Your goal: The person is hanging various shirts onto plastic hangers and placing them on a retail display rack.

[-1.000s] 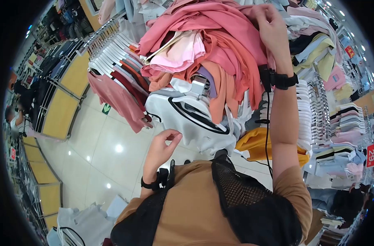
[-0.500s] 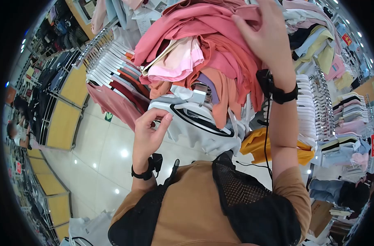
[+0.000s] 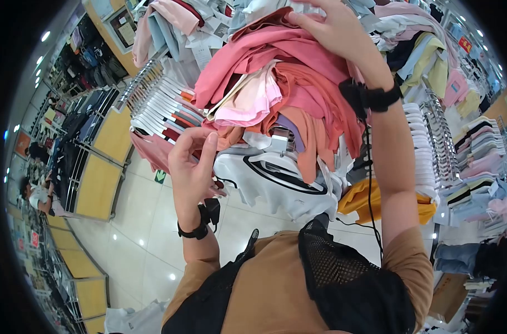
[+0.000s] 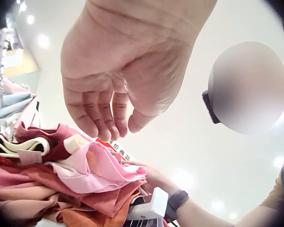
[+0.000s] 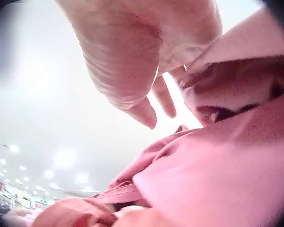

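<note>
My right hand (image 3: 342, 36) reaches over the top of a heaped pile of clothes, beside a rose-pink garment (image 3: 264, 47). In the right wrist view its thumb and a finger stand apart above the pink cloth (image 5: 227, 165), with nothing between them. My left hand (image 3: 188, 167) hovers at the near left of the pile with loosely bent fingers, holding nothing. A pale pink and cream garment (image 3: 250, 100) lies folded in the pile, with orange cloth (image 3: 309, 133) hanging down in front. Below hangs a white garment (image 3: 253, 189) with black trim.
White hangers (image 3: 156, 108) carry clothes on a rail at the left, and more hangers (image 3: 417, 133) line the right side. A mustard garment (image 3: 364, 200) hangs low at the right. Wooden-sided display units (image 3: 100, 189) stand across the tiled floor, where another person (image 3: 39, 192) is.
My right hand has moved from the pile's right edge, leftward and over its top, its fingers spreading from a closer curl. My left hand has risen and moved left, toward the hangers.
</note>
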Demonstrator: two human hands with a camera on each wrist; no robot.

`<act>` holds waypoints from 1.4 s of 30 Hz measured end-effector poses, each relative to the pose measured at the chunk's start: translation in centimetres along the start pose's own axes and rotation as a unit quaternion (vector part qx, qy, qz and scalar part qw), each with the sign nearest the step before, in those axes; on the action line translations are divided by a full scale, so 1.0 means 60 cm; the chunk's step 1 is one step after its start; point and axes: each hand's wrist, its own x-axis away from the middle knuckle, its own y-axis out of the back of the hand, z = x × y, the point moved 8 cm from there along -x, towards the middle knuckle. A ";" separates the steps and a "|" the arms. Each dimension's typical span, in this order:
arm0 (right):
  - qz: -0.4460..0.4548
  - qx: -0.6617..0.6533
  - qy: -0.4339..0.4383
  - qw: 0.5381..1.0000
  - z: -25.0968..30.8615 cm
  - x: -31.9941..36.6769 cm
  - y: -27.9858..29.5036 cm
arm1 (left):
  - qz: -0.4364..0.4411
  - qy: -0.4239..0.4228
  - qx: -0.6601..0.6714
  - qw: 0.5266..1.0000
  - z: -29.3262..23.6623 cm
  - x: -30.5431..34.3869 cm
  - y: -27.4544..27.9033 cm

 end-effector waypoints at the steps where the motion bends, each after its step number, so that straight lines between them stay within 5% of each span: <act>1: -0.016 -0.011 0.015 1.000 -0.006 -0.008 0.007 | 0.007 -0.023 0.006 1.000 -0.013 -0.008 -0.007; 3: -0.035 -0.024 0.027 0.999 -0.033 -0.030 0.012 | 0.029 -0.078 0.001 0.997 -0.028 -0.020 -0.024; 6: 0.261 0.040 -0.088 0.961 -0.129 -0.051 -0.080 | -0.002 -0.134 -0.027 0.991 -0.060 -0.030 -0.054; 7: 0.260 0.036 -0.091 0.961 -0.148 -0.055 -0.083 | 0.002 -0.124 -0.027 0.992 -0.052 -0.032 -0.061; 9: -0.055 0.036 0.128 0.990 -0.110 -0.076 -0.001 | -0.010 -0.191 -0.104 0.976 -0.081 -0.039 -0.074; 10: -0.055 0.036 0.130 0.989 -0.113 -0.077 0.008 | -0.025 -0.257 -0.176 0.950 -0.101 -0.036 -0.083; 12: -0.279 0.006 -0.042 0.959 -0.136 -0.069 0.106 | -0.023 -0.246 -0.195 0.949 -0.101 -0.046 -0.093; 15: -0.398 0.028 0.020 0.917 -0.117 -0.047 0.208 | 0.010 -0.308 -0.249 0.918 -0.120 -0.069 -0.124; 18: -0.376 -0.305 0.036 0.874 -0.104 -0.040 0.275 | 0.049 -0.317 -0.232 0.919 -0.108 -0.095 -0.143; 20: -0.384 -0.318 -0.021 0.867 -0.044 0.000 0.319 | 0.084 -0.269 -0.288 0.915 -0.096 -0.107 -0.153; 24: -0.365 -0.345 0.018 0.865 0.024 0.046 0.412 | 0.110 -0.236 -0.270 0.927 -0.088 -0.117 -0.152; 32: -0.349 -0.329 0.016 0.877 0.114 0.168 0.467 | 0.072 -0.278 -0.275 0.917 -0.073 -0.107 -0.155; 34: -0.350 -0.320 0.008 0.880 0.133 0.196 0.473 | 0.029 -0.350 -0.219 0.910 -0.128 -0.076 -0.139; 37: -0.358 -0.296 -0.003 0.886 0.158 0.229 0.483 | -0.016 -0.242 -0.041 0.969 -0.168 0.004 -0.133; 39: -0.360 -0.282 -0.007 0.889 0.171 0.245 0.491 | 0.147 -0.308 0.037 0.939 -0.197 0.049 -0.175; 42: -0.367 -0.266 -0.015 0.891 0.190 0.276 0.495 | 0.306 -0.262 0.131 0.906 -0.202 0.110 -0.276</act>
